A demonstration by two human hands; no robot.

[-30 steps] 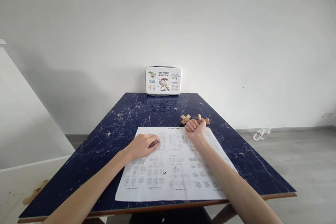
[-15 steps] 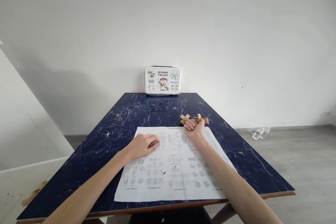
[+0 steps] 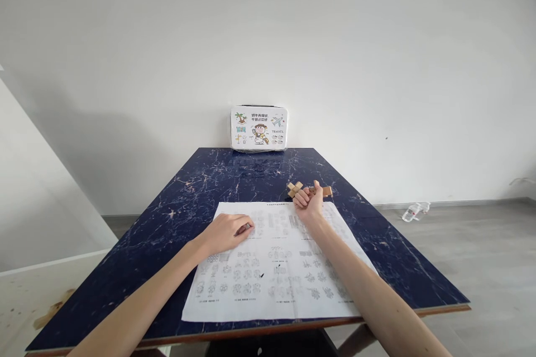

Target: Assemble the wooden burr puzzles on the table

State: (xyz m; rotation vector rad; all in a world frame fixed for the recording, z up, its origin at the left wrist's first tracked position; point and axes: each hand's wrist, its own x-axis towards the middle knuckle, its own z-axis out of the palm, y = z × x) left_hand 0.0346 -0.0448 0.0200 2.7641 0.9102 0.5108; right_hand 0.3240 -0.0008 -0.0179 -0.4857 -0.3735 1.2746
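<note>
My left hand (image 3: 228, 231) rests on a printed instruction sheet (image 3: 293, 290), its fingers loosely curled and the thumb near the index finger. Nothing shows in its grasp. My right hand (image 3: 309, 201) lies palm up at the sheet's far edge, its fingers folded in. Its thumb is against a wooden puzzle piece (image 3: 327, 192), partly hidden behind the hand. Just left of that hand, touching or very close to its fingers, sits a cross-shaped wooden puzzle piece (image 3: 295, 188). How far the right fingers wrap around the wood is hidden.
At the far edge of the dark blue marbled table (image 3: 201, 178), a white case (image 3: 259, 128) with cartoon prints leans on the wall. Small dark marks (image 3: 262, 275) show on the sheet. Clear plastic (image 3: 415, 212) lies on the floor at right.
My right thumb and fingers have shifted slightly around the wooden piece, which now looks tipped a little lower. My left hand stays in place.
</note>
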